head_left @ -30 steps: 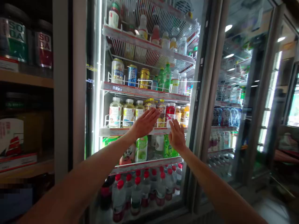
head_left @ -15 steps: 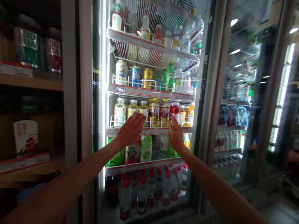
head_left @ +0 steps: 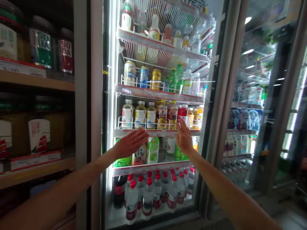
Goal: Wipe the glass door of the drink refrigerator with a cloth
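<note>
Both arms reach out in front of a lit drinks fridge. My left hand (head_left: pixel 131 141) is stretched flat with its fingers pointing right, just below the shelf edge (head_left: pixel 120 133) and in front of a red-labelled tea bottle (head_left: pixel 139 156). Upright, with fingers extended, my right hand (head_left: pixel 184 137) appears in front of the right part of that shelf, its fingertips overlapping a red bottle (head_left: pixel 183 111). Neither hand holds anything. Whether either touches the glass cannot be made out. Between the hands stands a green-labelled bottle (head_left: pixel 153 150).
Cans (head_left: pixel 144 76) and green bottles (head_left: pixel 179 76) fill an upper shelf. Red-capped water bottles (head_left: pixel 148 195) stand at the bottom. A wooden shelf (head_left: pixel 35 81) with soda bottles (head_left: pixel 41 43) is at left, a metal door frame (head_left: pixel 223 108) at right.
My left hand has moved down and slightly left, uncovering the tea bottles on the middle shelf. My right hand has shifted slightly right in view. The scene has shifted slightly right.
</note>
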Motion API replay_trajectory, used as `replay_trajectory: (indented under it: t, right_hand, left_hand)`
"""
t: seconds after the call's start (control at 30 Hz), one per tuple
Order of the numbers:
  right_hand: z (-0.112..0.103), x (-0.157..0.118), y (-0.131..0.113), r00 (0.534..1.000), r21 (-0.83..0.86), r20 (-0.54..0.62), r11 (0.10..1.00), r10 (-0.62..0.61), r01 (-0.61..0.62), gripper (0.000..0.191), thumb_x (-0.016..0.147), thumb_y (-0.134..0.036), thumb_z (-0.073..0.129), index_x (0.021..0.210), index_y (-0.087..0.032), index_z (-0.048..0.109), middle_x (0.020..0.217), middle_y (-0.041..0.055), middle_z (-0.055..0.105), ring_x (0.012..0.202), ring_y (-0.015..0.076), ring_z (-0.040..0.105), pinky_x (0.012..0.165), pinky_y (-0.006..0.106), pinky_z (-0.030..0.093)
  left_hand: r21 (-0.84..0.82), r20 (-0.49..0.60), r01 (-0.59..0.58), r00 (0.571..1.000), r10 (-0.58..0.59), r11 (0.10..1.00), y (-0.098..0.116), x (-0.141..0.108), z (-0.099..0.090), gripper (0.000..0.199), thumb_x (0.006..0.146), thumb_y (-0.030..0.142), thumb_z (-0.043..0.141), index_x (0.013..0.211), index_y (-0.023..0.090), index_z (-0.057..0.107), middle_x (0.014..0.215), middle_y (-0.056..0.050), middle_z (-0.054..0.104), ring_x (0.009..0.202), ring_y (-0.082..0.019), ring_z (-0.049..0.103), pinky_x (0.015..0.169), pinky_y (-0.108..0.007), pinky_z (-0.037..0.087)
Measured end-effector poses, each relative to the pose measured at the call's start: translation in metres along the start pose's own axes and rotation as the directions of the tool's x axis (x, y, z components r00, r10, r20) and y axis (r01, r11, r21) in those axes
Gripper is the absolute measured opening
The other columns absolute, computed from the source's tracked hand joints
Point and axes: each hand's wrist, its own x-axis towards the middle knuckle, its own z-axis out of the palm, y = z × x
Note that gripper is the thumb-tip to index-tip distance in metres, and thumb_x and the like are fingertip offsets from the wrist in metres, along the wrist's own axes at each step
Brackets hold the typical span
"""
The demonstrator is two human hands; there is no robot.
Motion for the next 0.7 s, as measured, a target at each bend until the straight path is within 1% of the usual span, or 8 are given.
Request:
replay_trajectory:
  t: [0.1, 0.2, 0.27, 0.33, 0.4, 0.47, 0.6, 0.7]
  right_hand:
    - [-0.001, 0.000, 0.000, 1.000, -0.009, 0.004, 1.000, 0.005, -0.005, 0.058, 0.081, -0.009, 0.038, 0.139, -0.014, 0.038, 0.146, 0.0132, 0.036, 0.139, 0.0248, 0.026, 0.109, 0.049, 0.033]
    - [-0.001, 0.000, -0.001, 1.000, 0.000, -0.006, 1.000, 0.003, -0.003, 0.059, 0.082, -0.009, 0.038, 0.140, -0.017, 0.036, 0.147, 0.0110, 0.035, 0.140, 0.0237, 0.025, 0.109, 0.049, 0.033]
    - [0.000, 0.000, -0.001, 1.000, 0.012, -0.013, 1.000, 0.005, -0.005, 0.060, 0.081, -0.009, 0.037, 0.141, -0.018, 0.034, 0.148, 0.0101, 0.033, 0.140, 0.0236, 0.024, 0.110, 0.049, 0.032]
    - [0.002, -0.001, -0.001, 1.000, 0.020, -0.015, 1.000, 0.011, -0.011, 0.061, 0.081, -0.009, 0.038, 0.141, -0.017, 0.034, 0.149, 0.0102, 0.033, 0.140, 0.0239, 0.023, 0.110, 0.049, 0.033]
    - [0.003, -0.001, -0.001, 1.000, 0.027, -0.017, 1.000, 0.011, -0.011, 0.061, 0.081, -0.009, 0.038, 0.141, -0.017, 0.034, 0.149, 0.0107, 0.032, 0.140, 0.0243, 0.023, 0.110, 0.049, 0.033]
    - [0.004, -0.002, 0.000, 1.000, 0.033, -0.021, 0.999, 0.005, -0.004, 0.061, 0.081, -0.010, 0.038, 0.142, -0.017, 0.033, 0.149, 0.0107, 0.031, 0.140, 0.0243, 0.023, 0.110, 0.050, 0.033]
    - [0.003, -0.001, -0.001, 1.000, 0.023, -0.018, 1.000, 0.001, -0.001, 0.061, 0.081, -0.010, 0.038, 0.142, -0.017, 0.033, 0.149, 0.0109, 0.031, 0.141, 0.0246, 0.022, 0.110, 0.050, 0.033]
    - [0.003, -0.001, -0.002, 1.000, 0.007, -0.029, 1.000, 0.007, -0.007, 0.059, 0.082, -0.010, 0.038, 0.141, -0.016, 0.035, 0.148, 0.0120, 0.033, 0.140, 0.0248, 0.023, 0.109, 0.049, 0.034]
  left_hand:
    - [0.005, -0.022, 0.160, 0.987, -0.160, 0.987, -0.010, -0.001, -0.002, 0.057, 0.090, 0.025, 0.041, 0.144, 0.020, 0.023, 0.146, -0.008, 0.038, 0.141, -0.023, 0.018, 0.113, -0.040, 0.025]
    - [0.029, -0.098, 0.390, 0.917, -0.386, 0.920, -0.020, -0.004, -0.006, 0.063, 0.090, 0.030, 0.041, 0.146, 0.019, 0.015, 0.150, -0.012, 0.027, 0.141, -0.027, 0.016, 0.111, -0.045, 0.028]
    - [0.029, -0.092, 0.354, 0.932, -0.350, 0.935, -0.014, -0.013, -0.007, 0.064, 0.090, 0.029, 0.042, 0.146, 0.018, 0.013, 0.150, -0.012, 0.028, 0.141, -0.027, 0.015, 0.111, -0.044, 0.027]
    - [0.015, -0.043, 0.181, 0.983, -0.181, 0.983, -0.004, -0.022, -0.007, 0.063, 0.089, 0.024, 0.043, 0.146, 0.019, 0.016, 0.147, -0.009, 0.036, 0.141, -0.024, 0.017, 0.112, -0.040, 0.026]
    - [0.012, -0.001, 0.055, 0.999, -0.055, 0.998, -0.001, -0.027, -0.008, 0.061, 0.089, 0.020, 0.043, 0.145, 0.021, 0.020, 0.143, -0.006, 0.042, 0.140, -0.022, 0.020, 0.113, -0.038, 0.026]
    - [0.044, -0.023, 0.127, 0.992, -0.126, 0.991, -0.011, -0.026, -0.010, 0.062, 0.089, 0.021, 0.044, 0.145, 0.020, 0.019, 0.143, -0.008, 0.042, 0.140, -0.023, 0.020, 0.112, -0.039, 0.027]
    - [0.067, -0.111, 0.420, 0.905, -0.411, 0.905, -0.026, -0.021, -0.012, 0.068, 0.089, 0.028, 0.045, 0.146, 0.017, 0.012, 0.149, -0.015, 0.030, 0.141, -0.029, 0.015, 0.110, -0.047, 0.029]
    - [0.024, -0.038, 0.247, 0.969, -0.246, 0.969, -0.004, -0.031, -0.009, 0.066, 0.089, 0.023, 0.043, 0.147, 0.019, 0.010, 0.148, -0.011, 0.033, 0.141, -0.025, 0.017, 0.112, -0.043, 0.027]
